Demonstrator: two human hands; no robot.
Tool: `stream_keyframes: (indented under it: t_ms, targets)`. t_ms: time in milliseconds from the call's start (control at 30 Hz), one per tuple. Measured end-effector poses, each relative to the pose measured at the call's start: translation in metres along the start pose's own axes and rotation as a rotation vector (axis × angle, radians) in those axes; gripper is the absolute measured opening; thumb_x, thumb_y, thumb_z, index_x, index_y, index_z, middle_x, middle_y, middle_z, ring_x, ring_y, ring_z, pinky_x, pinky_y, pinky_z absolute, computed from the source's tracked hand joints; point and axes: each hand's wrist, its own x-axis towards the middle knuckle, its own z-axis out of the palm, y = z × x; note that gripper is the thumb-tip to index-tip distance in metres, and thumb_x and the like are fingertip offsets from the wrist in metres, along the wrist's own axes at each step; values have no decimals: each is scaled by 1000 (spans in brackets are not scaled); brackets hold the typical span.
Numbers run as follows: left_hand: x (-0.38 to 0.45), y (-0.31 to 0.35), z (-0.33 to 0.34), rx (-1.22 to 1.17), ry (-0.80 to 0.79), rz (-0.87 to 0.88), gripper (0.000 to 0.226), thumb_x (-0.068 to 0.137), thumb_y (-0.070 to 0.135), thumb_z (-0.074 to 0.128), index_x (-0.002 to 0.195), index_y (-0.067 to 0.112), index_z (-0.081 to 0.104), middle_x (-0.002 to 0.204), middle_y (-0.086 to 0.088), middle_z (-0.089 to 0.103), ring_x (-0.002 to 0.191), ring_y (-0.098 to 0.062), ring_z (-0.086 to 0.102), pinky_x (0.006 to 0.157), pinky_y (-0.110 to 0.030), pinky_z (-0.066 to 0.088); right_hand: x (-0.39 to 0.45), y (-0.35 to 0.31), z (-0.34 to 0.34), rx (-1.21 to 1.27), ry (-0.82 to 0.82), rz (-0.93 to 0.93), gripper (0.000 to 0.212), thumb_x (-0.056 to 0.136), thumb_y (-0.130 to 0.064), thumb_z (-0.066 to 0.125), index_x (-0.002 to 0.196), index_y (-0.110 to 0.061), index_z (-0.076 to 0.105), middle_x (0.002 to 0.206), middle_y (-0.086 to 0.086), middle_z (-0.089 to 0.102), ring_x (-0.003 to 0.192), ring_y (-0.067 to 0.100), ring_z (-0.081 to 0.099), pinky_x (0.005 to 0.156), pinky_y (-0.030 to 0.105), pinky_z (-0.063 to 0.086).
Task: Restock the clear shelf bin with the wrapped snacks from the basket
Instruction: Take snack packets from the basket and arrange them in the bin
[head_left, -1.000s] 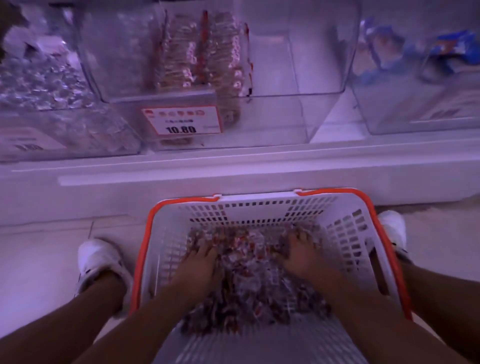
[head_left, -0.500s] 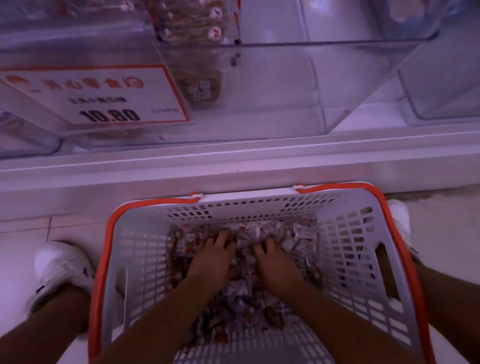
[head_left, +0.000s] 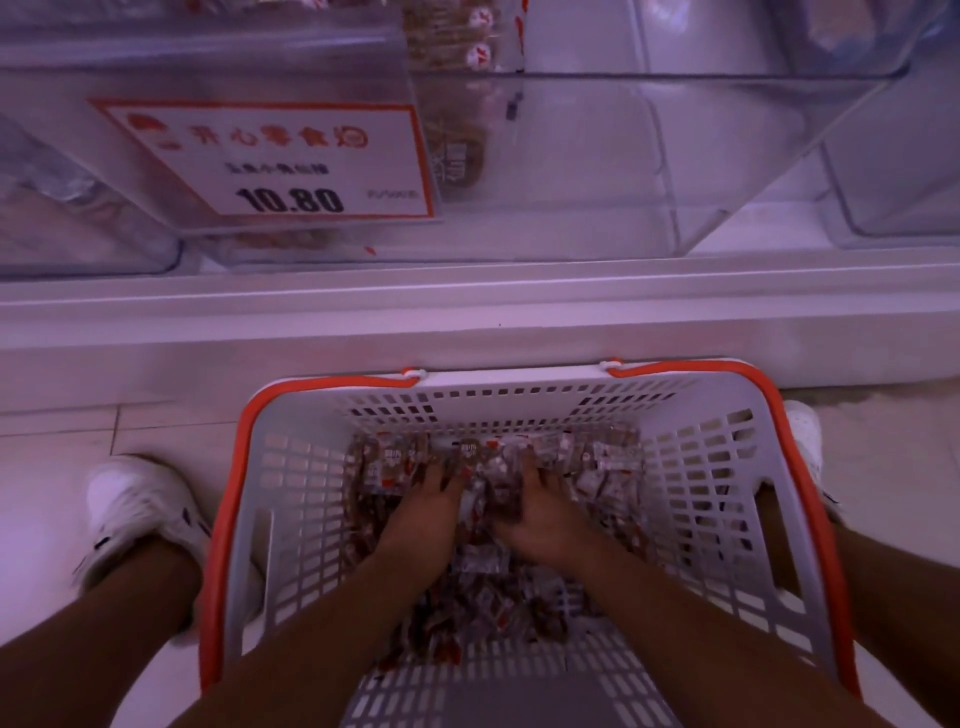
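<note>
White sneaker (head_left: 137, 514) at the far left is planted on the floor tiles beside the basket (head_left: 270, 519), whose orange rim is sitting between my feet. Up on the shelf, the price tag (head_left: 291, 161) is marking the clear shelf bin (head_left: 649, 171), and most of that bin is showing bare, with only a few packets standing at its back, so I am judging the restock as barely begun. Down in the basket, my left hand (head_left: 423, 506) and right hand (head_left: 540, 512) are pressing together into the wrapped snacks (head_left: 488, 587), fingers curling around a bunch caught between them. Nothing is lifted yet; the heap is lying across the basket floor, so many scoops are probably left. Another sneaker (head_left: 804, 434) is peeking out past the basket's right wall.
</note>
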Motion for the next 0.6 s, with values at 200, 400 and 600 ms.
stream_keyframes:
  t_ms: [200, 400, 600]
  targets:
    - [-5, -5, 11, 261, -88, 216, 77, 86, 19, 57, 154, 22, 21, 161, -11, 20, 138, -36, 34, 115, -44, 27, -2, -9, 7, 263, 372, 28, 74, 84, -35, 74, 146, -11, 42, 131, 11, 61, 111, 30, 62, 94, 33, 50]
    - [-9, 1, 27, 148, -70, 197, 83, 81, 39, 61, 152, 20, 22, 154, -7, 26, 135, -34, 34, 112, -47, 32, -8, 11, 18, 377, 472, 37, 13, 85, -8, 65, 98, -7, 64, 87, 7, 65, 86, 23, 64, 84, 38, 51]
    - [-15, -4, 23, -111, 42, -1, 62, 91, 29, 61, 147, 21, 36, 151, -9, 32, 128, -34, 44, 105, -42, 42, -6, 12, 15, 717, 394, 113, 28, 92, -2, 61, 119, -3, 66, 114, 21, 69, 108, 33, 65, 91, 27, 51]
